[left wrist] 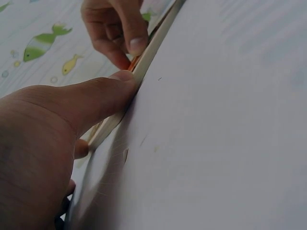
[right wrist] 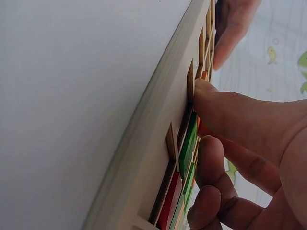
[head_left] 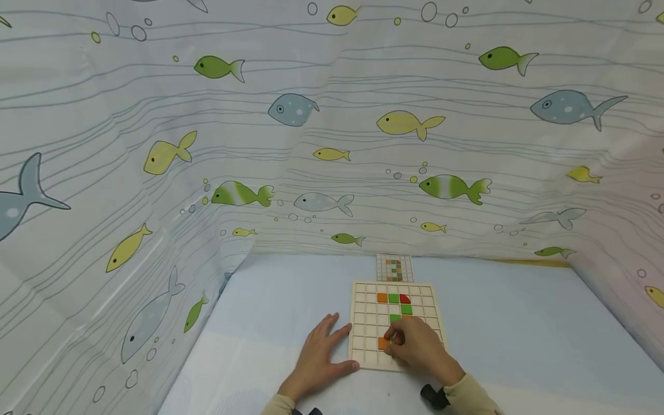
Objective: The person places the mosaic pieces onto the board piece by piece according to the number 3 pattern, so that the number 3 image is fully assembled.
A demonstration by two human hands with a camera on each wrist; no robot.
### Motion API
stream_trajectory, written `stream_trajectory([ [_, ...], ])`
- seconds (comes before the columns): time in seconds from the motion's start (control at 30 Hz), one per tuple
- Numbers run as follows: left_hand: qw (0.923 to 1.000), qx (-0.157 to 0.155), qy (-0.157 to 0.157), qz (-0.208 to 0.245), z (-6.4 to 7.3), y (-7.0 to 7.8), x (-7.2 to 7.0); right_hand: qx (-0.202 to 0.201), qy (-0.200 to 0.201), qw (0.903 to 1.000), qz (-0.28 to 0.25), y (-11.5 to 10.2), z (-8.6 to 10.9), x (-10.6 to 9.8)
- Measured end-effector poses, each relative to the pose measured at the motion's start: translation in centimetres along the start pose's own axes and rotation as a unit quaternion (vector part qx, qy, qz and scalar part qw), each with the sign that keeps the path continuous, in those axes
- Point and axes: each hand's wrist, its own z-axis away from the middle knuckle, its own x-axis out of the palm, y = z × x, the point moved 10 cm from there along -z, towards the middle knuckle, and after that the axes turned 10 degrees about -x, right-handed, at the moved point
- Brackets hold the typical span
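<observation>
A square pale wooden grid board (head_left: 363, 331) lies on the table in the head view. My right hand (head_left: 421, 349) is over its lower middle, thumb and index finger pinching an orange tile (head_left: 383, 343) at one of the cells. Its other fingers curl inward, hiding part of the board. Spread fingers of my left hand (head_left: 319, 358) rest along the board's left side, and its thumb (left wrist: 108, 96) touches the near edge. Farther up the grid sit another orange tile (head_left: 382, 298), a green tile (head_left: 393, 298), a red tile (head_left: 405, 299) and more green ones.
Right behind the board is a small pattern card (head_left: 381, 268) with a coloured grid. Both stand on a pale blue-white table (head_left: 519, 323). A fish-printed sheet (head_left: 363, 173) rises at the back and sides. A black wrist device (head_left: 434, 396) is by the right sleeve (head_left: 469, 395).
</observation>
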Motion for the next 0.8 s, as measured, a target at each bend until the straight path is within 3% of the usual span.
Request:
stream_trajectory([
  [0.3,1.0000,0.007,0.002,-0.002,0.0,0.3,0.0,-0.002,-0.003,1.0000,0.004,0.2,0.0,0.0],
  [0.57,1.0000,0.006,-0.005,-0.003,-0.5,0.2,0.0,-0.061,-0.021,0.9979,-0.013,-0.7,-0.5,-0.7],
  [0.67,0.9998,0.017,-0.003,-0.008,-0.7,0.2,-0.1,-0.098,-0.011,0.9948,-0.026,-1.0,-0.8,-1.9],
  [0.8,0.9994,0.025,-0.014,0.021,-1.2,-0.1,-0.9,-0.109,0.027,0.9936,-0.011,0.0,-0.8,-5.0],
])
